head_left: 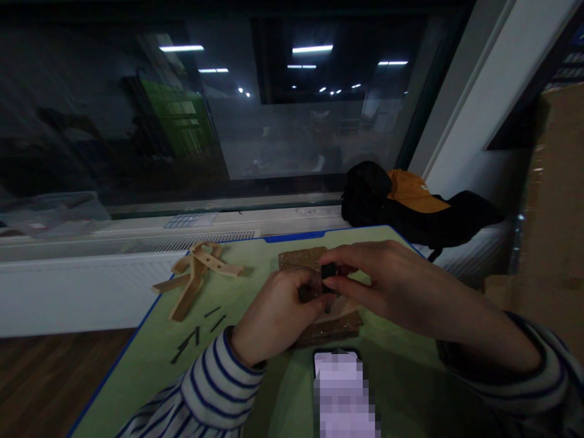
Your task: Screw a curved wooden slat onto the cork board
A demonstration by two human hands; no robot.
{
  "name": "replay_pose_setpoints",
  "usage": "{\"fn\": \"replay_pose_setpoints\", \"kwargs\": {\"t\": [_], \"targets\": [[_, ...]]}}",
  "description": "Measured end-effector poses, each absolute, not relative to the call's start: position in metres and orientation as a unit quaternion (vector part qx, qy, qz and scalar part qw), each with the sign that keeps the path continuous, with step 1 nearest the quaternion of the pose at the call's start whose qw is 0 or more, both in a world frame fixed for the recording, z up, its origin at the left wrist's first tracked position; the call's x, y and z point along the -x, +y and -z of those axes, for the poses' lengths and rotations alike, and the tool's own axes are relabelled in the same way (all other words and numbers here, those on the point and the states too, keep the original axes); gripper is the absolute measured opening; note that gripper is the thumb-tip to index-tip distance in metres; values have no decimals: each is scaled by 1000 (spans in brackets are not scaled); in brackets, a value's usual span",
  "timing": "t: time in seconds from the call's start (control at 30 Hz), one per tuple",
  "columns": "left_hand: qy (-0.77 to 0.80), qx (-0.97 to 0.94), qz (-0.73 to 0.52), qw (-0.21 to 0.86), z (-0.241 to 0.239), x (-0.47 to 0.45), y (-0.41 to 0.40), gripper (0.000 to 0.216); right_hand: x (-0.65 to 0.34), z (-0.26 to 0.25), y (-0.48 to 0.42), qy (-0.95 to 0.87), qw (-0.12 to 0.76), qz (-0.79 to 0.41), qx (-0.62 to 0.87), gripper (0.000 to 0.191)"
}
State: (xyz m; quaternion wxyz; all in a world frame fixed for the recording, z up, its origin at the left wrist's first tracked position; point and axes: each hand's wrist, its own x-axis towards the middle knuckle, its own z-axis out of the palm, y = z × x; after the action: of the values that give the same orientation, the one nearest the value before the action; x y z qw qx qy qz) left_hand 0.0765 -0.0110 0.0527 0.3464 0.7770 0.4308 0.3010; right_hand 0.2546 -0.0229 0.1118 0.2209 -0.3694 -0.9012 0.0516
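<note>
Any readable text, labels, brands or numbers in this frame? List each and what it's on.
None legible.
Phone: screen pixelated, nothing readable.
Orange cap: small pale tag, too small to read.
Gridded pad on the sill: too blurred to read.
Small dark piece pinched between left hand and right hand: no marks visible.

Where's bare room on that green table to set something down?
Bare mat: front left, below the dark pins and beside the left sleeve; front right, between the phone and the right sleeve. Crowded middle: the left hand and right hand meet on a small black part over the brown board. Wooden pieces sit back left.
</note>
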Motion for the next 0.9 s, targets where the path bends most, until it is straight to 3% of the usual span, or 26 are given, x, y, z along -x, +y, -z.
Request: {"fn": "replay_pose_setpoints", "kwargs": {"t": [0.53,0.73,0.9], "targets": [[433,-760,-321,363,-51,-78,-11,14,-257,-113,-23,-889,212,-76,400,18],[424,-774,-311,352,-58,-81,-16,15,-255,-117,-25,-906,237,-91,338,31],[424,-781,-307,340,-57,-82,-18,16,-256,-118,-24,-908,212,-113,342,17]]}}
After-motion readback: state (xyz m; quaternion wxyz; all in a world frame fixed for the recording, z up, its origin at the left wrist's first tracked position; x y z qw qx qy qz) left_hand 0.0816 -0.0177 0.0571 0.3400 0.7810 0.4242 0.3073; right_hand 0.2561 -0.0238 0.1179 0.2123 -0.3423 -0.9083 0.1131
